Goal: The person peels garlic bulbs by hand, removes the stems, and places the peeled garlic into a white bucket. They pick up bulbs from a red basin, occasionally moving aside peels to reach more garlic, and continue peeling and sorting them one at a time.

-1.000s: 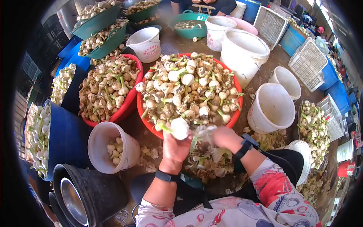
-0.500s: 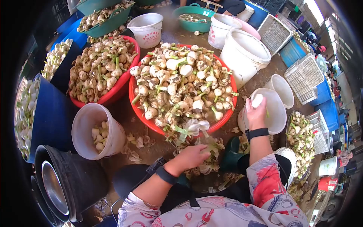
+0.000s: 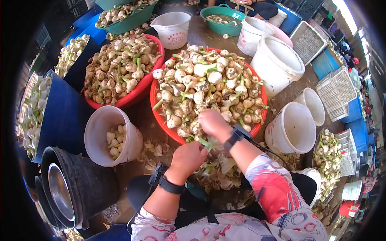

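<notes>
My right hand [image 3: 215,123] is over the near part of a red basin [image 3: 263,116] heaped with unpeeled garlic bulbs [image 3: 193,82]. Its fingers are curled down among the bulbs, and whatever they grip is hidden. Just below the basin's near rim, my left hand [image 3: 188,159] has its thumb and fingers drawn together beside a pale green garlic stem [image 3: 205,143]. I cannot make out what sits between those fingertips. Loose garlic skins [image 3: 221,174] lie in a pile beneath both hands.
A white bucket [image 3: 134,134] at left holds peeled bulbs; another white bucket [image 3: 291,128] stands at right. A second red basin [image 3: 155,74] of garlic is at back left. Black tubs [image 3: 92,188] stand front left. Another person's legs [image 3: 263,9] show at the far side.
My right hand has left the right-hand bucket, where it held a white peeled bulb, and moved left to the basin; the bulb is out of sight. My left fingers have closed near the rim.
</notes>
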